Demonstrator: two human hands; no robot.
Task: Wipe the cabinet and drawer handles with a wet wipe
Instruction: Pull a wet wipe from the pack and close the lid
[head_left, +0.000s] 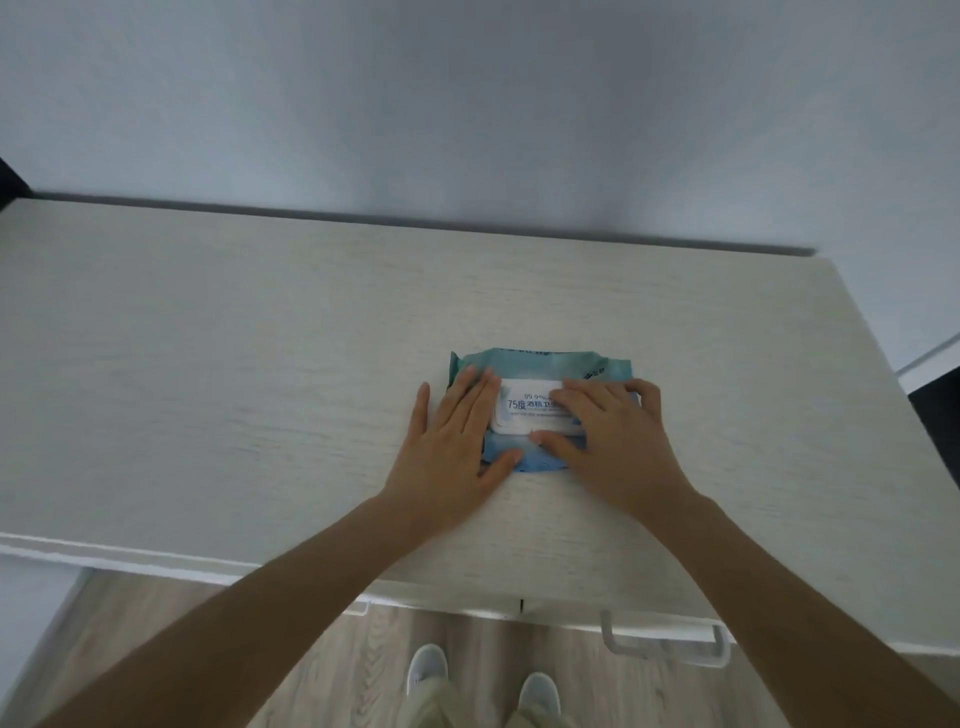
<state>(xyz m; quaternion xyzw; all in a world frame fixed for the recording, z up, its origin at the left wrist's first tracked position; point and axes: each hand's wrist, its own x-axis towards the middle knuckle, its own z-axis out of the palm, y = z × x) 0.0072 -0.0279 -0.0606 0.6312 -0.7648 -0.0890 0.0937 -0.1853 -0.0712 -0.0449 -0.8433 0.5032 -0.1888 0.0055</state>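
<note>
"What is on your screen?"

"I see a wipe pack (540, 364). It is blue-green. It lies flat on the cabinet top (208, 389), near the front edge and a bit right of the middle."

"Where are the hands?"

"Both are on the pack. The left hand (452, 441) lies flat on its left end. The fingers are straight and spread. The little finger is off the pack, on the wood. This hand grips nothing."

"And the other one?"

"The right hand (613, 436) lies over the right side of the pack. Its fingers reach across the white lid (524, 413), and the thumb touches the lid's near edge. The fingers are only a little bent. They rest on the lid. They do not pinch it."

"Is the lid up?"

"No. It lies flat and closed."

"Can you see a handle?"

"Yes. One white drawer handle (665, 644) sticks out below the front edge, under the right arm. No hand touches it."

"What else?"

"A pale wall (467, 104) behind, a wood floor (322, 675) below, and two light shoes (427, 667)."
</note>
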